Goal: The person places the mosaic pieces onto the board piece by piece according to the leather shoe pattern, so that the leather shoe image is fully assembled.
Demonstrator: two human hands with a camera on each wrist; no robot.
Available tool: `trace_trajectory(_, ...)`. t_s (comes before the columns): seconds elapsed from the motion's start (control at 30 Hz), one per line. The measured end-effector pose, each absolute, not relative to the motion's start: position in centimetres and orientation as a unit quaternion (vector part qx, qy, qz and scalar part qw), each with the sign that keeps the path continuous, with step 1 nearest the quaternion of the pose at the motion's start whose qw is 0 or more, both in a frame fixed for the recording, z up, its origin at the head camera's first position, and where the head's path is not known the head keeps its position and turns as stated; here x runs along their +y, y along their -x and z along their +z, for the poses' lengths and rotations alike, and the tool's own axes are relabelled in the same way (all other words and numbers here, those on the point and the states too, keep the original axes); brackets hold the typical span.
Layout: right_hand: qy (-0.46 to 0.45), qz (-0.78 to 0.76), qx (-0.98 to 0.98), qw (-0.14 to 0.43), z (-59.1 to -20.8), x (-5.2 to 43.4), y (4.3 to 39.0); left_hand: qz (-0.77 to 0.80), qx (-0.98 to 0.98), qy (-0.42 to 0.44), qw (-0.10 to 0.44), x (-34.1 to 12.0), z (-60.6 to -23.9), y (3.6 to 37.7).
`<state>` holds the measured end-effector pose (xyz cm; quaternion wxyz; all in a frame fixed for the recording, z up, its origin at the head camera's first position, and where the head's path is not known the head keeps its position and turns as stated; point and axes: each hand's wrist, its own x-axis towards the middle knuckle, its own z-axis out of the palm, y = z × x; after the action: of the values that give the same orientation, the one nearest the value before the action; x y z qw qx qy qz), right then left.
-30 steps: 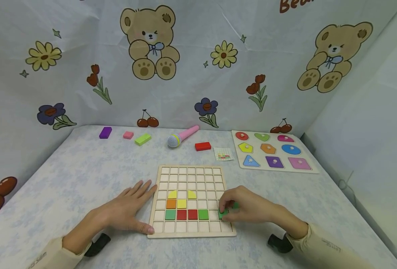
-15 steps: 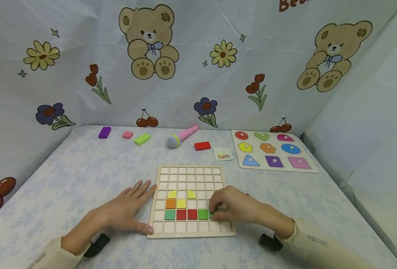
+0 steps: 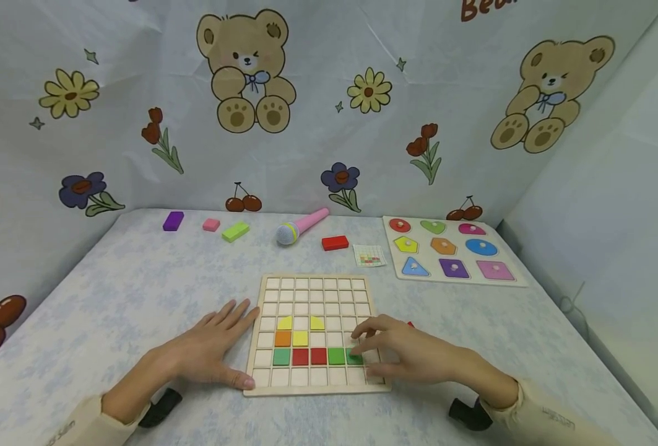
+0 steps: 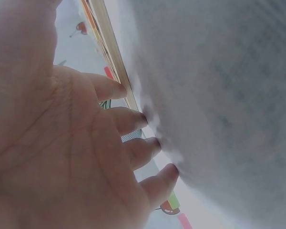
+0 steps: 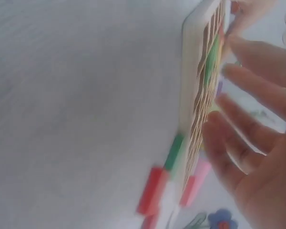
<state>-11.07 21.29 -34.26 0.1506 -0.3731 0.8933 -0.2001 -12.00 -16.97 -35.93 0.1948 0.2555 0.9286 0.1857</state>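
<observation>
A wooden grid board (image 3: 317,291) lies in front of me. It holds yellow, orange, red and green tiles; a dark green tile (image 3: 354,357) sits at the right end of the coloured row. My right hand (image 3: 371,348) hovers over the board's right side with fingers spread and straight, fingertips at or just over that tile, holding nothing. My left hand (image 3: 217,353) lies flat on the table, fingers against the board's left edge (image 4: 115,62). The right wrist view shows the board's side (image 5: 189,90) and the straight fingers (image 5: 250,119).
Loose red (image 5: 151,191) and green (image 5: 174,151) tiles lie beside the board's right edge. Along the back lie a purple block (image 3: 173,220), pink block (image 3: 211,224), lime block (image 3: 236,231), toy microphone (image 3: 302,225), red block (image 3: 335,243), pattern card (image 3: 370,255) and shape puzzle (image 3: 454,251). Printed cloth walls surround the table.
My right hand carried the dark green tile left from the board's right edge into the cell beside the light green tile, then let go and spread its fingers. The left hand stayed put.
</observation>
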Motion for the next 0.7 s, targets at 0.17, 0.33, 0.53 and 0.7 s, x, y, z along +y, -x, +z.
trace_trajectory(0.17, 0.343, -0.262, 0.891, 0.137, -34.4, 23.6, 12.3, 0.181, 0.930, -0.257, 0.193, -17.0, -35.9, 12.0)
trace_trajectory(0.33, 0.319, -0.309, 0.887, 0.128, -34.5, 25.8, 13.5, 0.178, 0.931, -0.255, 0.194, -16.9, -35.9, 12.0)
trace_trajectory(0.53, 0.295, -0.313, 0.893, 0.133, -35.2, 26.7, 14.6, 0.177, 0.930, -0.256, 0.193, -17.0, -36.0, 12.0)
trace_trajectory(0.7, 0.287, -0.308, 0.894, 0.153, -35.8, 26.7, 15.3, 0.172, 0.932, -0.251, 0.197, -17.0, -36.1, 12.0)
